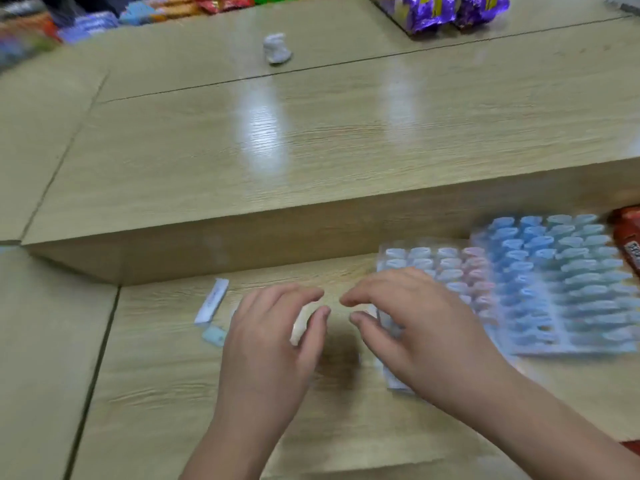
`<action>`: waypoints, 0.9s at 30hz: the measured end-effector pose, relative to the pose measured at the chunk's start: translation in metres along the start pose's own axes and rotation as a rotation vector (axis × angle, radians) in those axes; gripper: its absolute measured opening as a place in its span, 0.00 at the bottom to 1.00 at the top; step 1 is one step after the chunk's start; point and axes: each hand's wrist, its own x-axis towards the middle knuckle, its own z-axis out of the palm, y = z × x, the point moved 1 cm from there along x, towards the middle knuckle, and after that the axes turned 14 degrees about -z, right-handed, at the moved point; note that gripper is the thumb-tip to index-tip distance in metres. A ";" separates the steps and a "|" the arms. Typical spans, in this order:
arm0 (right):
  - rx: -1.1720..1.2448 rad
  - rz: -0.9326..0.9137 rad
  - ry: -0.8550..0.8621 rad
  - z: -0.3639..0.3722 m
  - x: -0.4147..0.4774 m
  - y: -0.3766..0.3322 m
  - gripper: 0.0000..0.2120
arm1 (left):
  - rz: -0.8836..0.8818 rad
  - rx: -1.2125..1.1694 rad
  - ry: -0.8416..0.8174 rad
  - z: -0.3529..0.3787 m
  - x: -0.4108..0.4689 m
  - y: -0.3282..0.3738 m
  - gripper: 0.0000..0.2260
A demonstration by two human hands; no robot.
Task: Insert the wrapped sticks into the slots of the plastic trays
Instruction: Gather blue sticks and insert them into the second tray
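Loose wrapped stick [212, 301] lies just left of the left hand [273, 337], long axis pointing away from the person; that hand is nearer. Right hand [415, 327] hovers over the near plastic tray [446, 261], fingers loosely curved, empty. The left's hold is blurred: cannot tell.

right hand [415, 323] covering near tray [433, 263], far tray [554, 282] motion-blurred

A white paper-wrapped stick [212, 301] lies flat on the wooden counter [166, 393], with a small pale-blue wrapped piece [214, 336] just beside its near end. To the right, a clear plastic tray [446, 259] holds pale-blue and pink sticks in its slots. Just beside it, a larger clear tray [561, 282] is full of blue ones. Both trays are blurred.
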 end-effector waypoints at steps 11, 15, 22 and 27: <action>-0.048 0.148 -0.342 0.117 0.060 -0.063 0.23 | -0.484 0.007 -0.041 -0.048 0.019 -0.135 0.09; -0.108 0.210 -0.349 0.141 0.073 -0.078 0.19 | -0.520 0.068 -0.106 -0.041 0.033 -0.148 0.18; -0.091 0.291 -0.275 0.141 0.071 -0.075 0.07 | -0.502 0.095 -0.085 -0.034 0.049 -0.142 0.04; 0.262 0.393 -0.207 0.112 0.053 -0.065 0.06 | -0.468 -0.072 -0.125 -0.039 0.044 -0.115 0.05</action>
